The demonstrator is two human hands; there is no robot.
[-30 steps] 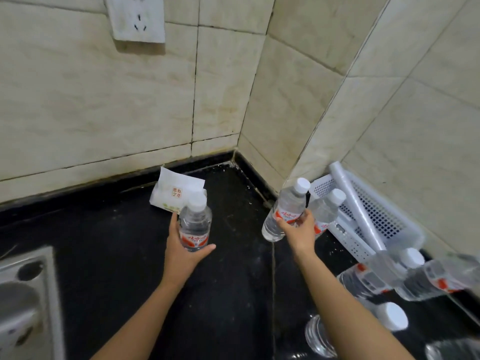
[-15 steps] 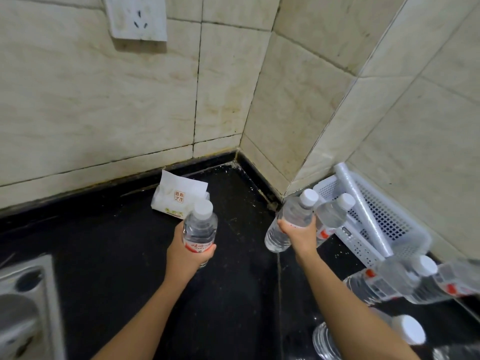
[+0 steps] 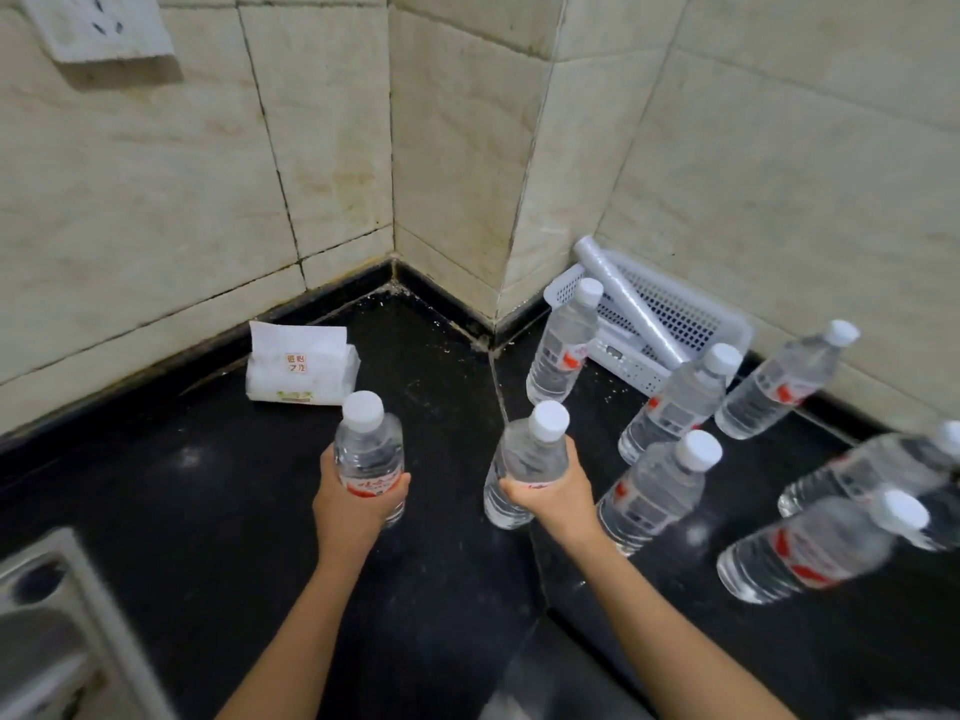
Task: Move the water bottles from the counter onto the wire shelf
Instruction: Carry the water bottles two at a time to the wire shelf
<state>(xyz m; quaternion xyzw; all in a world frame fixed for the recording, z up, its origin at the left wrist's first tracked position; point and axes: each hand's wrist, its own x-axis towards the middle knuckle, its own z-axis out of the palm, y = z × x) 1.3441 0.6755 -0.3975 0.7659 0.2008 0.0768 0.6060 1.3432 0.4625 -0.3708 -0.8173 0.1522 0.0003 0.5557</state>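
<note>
My left hand (image 3: pixel 358 504) grips a clear water bottle (image 3: pixel 368 449) with a white cap and red label, held upright above the black counter (image 3: pixel 208 491). My right hand (image 3: pixel 556 493) grips a second such bottle (image 3: pixel 527 454), tilted slightly. Several more bottles stand on the counter to the right: one (image 3: pixel 563 345) near the corner, one (image 3: pixel 680 402) behind it, one (image 3: pixel 657 488) close to my right wrist, one (image 3: pixel 784 381) by the wall and others (image 3: pixel 821 548) at the right edge. No wire shelf is in view.
A white tissue pack (image 3: pixel 301 368) lies by the back wall. A white perforated plastic basket (image 3: pixel 675 314) with a white tube (image 3: pixel 634 309) across it leans in the right corner. A steel sink edge (image 3: pixel 57 631) is at lower left. A wall socket (image 3: pixel 98 26) sits at top left.
Both hands have drawn back toward me with their bottles lifted off the counter. The view has swung right, bringing more standing bottles into sight.
</note>
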